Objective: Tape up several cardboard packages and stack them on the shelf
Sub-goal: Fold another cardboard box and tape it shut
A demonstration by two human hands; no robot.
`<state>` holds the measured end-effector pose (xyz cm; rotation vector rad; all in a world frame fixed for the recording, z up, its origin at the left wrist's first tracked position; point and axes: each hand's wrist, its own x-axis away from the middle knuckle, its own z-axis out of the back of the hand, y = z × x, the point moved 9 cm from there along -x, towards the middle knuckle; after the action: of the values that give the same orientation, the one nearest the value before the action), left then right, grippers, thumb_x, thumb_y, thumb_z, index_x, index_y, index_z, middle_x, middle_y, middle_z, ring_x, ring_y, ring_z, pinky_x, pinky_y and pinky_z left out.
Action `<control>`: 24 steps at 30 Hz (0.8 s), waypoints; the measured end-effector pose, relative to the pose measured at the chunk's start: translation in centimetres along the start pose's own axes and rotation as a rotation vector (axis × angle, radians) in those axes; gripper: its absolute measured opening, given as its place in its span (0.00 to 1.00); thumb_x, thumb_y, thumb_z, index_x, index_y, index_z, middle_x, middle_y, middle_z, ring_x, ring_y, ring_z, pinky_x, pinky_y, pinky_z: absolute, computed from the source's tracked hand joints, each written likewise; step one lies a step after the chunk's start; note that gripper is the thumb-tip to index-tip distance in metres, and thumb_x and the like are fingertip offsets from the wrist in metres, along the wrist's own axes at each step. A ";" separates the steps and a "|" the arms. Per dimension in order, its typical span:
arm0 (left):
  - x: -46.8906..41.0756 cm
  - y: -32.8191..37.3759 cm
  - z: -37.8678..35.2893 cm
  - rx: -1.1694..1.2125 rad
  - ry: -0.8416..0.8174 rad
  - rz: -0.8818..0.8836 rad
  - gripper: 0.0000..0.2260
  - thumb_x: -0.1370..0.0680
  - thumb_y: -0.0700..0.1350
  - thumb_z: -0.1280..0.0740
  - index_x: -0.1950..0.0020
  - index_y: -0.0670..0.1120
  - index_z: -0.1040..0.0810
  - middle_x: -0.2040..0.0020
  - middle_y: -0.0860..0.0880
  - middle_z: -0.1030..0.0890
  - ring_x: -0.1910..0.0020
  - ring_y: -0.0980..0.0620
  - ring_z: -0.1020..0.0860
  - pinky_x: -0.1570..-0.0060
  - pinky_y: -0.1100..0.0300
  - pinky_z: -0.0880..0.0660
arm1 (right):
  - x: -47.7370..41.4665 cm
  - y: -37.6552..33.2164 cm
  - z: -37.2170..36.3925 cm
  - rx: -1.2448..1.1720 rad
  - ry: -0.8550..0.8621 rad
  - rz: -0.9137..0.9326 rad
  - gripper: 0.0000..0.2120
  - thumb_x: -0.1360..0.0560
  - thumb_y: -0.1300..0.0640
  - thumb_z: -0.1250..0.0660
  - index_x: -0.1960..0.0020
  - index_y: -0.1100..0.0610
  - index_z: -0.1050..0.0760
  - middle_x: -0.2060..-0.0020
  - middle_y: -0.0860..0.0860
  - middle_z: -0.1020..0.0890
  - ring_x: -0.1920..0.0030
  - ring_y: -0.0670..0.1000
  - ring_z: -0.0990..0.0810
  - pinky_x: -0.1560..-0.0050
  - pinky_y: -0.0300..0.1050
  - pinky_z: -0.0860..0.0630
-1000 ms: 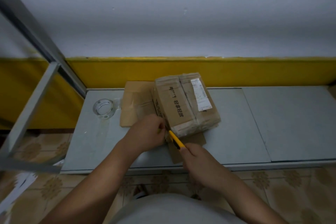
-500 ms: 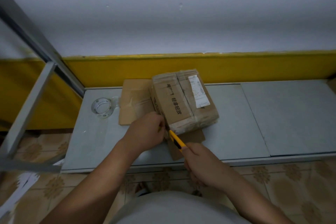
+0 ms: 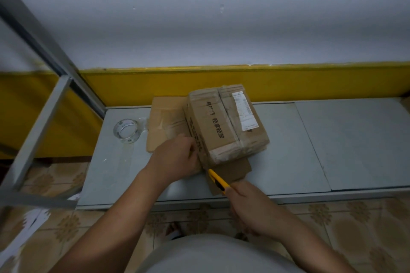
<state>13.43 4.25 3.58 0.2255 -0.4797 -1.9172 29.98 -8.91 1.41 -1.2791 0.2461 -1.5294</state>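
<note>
Taped, labelled box point(image 3: 226, 126); left hand point(image 3: 175, 159), grip unclear; right hand point(image 3: 250, 206) around yellow cutter point(image 3: 217, 180)

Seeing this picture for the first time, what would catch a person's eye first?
A brown taped cardboard box with a white label lies on flat cardboard sheets atop the grey shelf board. At its near corner, the right hand holds a yellow utility knife. A clear tape roll sits further left.

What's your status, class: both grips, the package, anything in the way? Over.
Left grip holds cardboard package at its near corner. Right grip holds yellow knife, tip at that corner. Tape roll apart, left; nothing blocking.
</note>
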 end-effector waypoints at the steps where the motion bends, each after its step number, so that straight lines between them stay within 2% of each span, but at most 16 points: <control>1: -0.1 -0.5 0.3 0.005 0.016 0.013 0.07 0.19 0.48 0.34 0.54 0.49 0.21 0.57 0.54 0.24 0.60 0.52 0.24 0.67 0.59 0.31 | 0.2 0.7 0.0 0.050 -0.012 -0.018 0.18 0.15 0.45 0.45 0.57 0.56 0.29 0.68 0.49 0.28 0.78 0.41 0.30 0.73 0.39 0.36; 3: -0.1 -1.4 0.8 0.026 0.039 0.022 0.06 0.18 0.49 0.34 0.54 0.52 0.22 0.56 0.57 0.25 0.59 0.54 0.25 0.67 0.63 0.34 | 0.1 2.5 0.2 0.160 -0.026 -0.042 0.17 0.15 0.47 0.44 0.58 0.53 0.29 0.67 0.48 0.26 0.73 0.39 0.27 0.70 0.40 0.35; 5: 0.0 -2.0 0.9 0.051 0.045 0.005 0.04 0.17 0.49 0.34 0.52 0.55 0.23 0.55 0.59 0.26 0.59 0.55 0.25 0.66 0.64 0.36 | -0.5 4.9 1.3 0.228 -0.002 -0.067 0.14 0.15 0.48 0.43 0.57 0.51 0.28 0.64 0.47 0.24 0.66 0.42 0.25 0.65 0.42 0.33; 9: -0.2 -4.6 1.3 0.047 0.128 0.013 0.01 0.18 0.51 0.32 0.48 0.55 0.21 0.47 0.57 0.25 0.56 0.51 0.22 0.61 0.52 0.24 | -2.0 12.9 6.1 0.271 0.142 -0.213 0.11 0.16 0.48 0.38 0.52 0.52 0.22 0.61 0.49 0.18 0.61 0.46 0.20 0.63 0.42 0.28; 12: -0.8 -6.5 1.4 0.036 0.240 -0.010 0.02 0.19 0.50 0.28 0.47 0.56 0.19 0.45 0.60 0.23 0.56 0.52 0.21 0.64 0.53 0.23 | -3.6 16.9 9.5 0.219 0.323 -0.263 0.07 0.19 0.50 0.35 0.51 0.52 0.24 0.62 0.50 0.19 0.62 0.48 0.20 0.64 0.43 0.29; 14: -1.7 -7.7 0.5 0.017 0.271 -0.017 0.03 0.20 0.47 0.26 0.48 0.54 0.17 0.45 0.59 0.21 0.55 0.51 0.19 0.65 0.54 0.24 | -5.2 17.6 11.0 0.168 0.459 -0.254 0.05 0.19 0.53 0.33 0.49 0.54 0.26 0.61 0.50 0.20 0.62 0.50 0.22 0.64 0.45 0.31; 17: -2.7 -9.1 -2.3 0.033 0.252 -0.026 0.04 0.21 0.43 0.25 0.47 0.49 0.14 0.44 0.54 0.19 0.51 0.46 0.17 0.60 0.52 0.21 | -8.0 17.4 12.2 0.063 0.597 -0.245 0.08 0.19 0.54 0.32 0.44 0.58 0.26 0.56 0.54 0.20 0.57 0.57 0.21 0.58 0.47 0.29; 21: -2.7 -9.3 -5.2 0.053 0.238 -0.050 0.06 0.21 0.40 0.26 0.44 0.45 0.13 0.42 0.48 0.18 0.47 0.41 0.18 0.53 0.47 0.19 | -9.5 18.6 12.8 -0.006 0.709 -0.302 0.12 0.19 0.56 0.32 0.42 0.64 0.24 0.49 0.64 0.21 0.55 0.63 0.20 0.55 0.51 0.23; 24: -2.0 -9.0 -5.8 0.065 0.268 -0.086 0.07 0.20 0.42 0.27 0.44 0.43 0.12 0.42 0.46 0.17 0.46 0.42 0.18 0.51 0.46 0.18 | -9.4 19.2 12.6 -0.015 0.764 -0.316 0.13 0.20 0.59 0.31 0.40 0.66 0.25 0.45 0.66 0.25 0.56 0.64 0.22 0.51 0.53 0.24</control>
<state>8.78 7.67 -5.61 0.5453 -0.3566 -1.9199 49.72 -3.52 -12.64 -0.7079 0.5591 -2.2513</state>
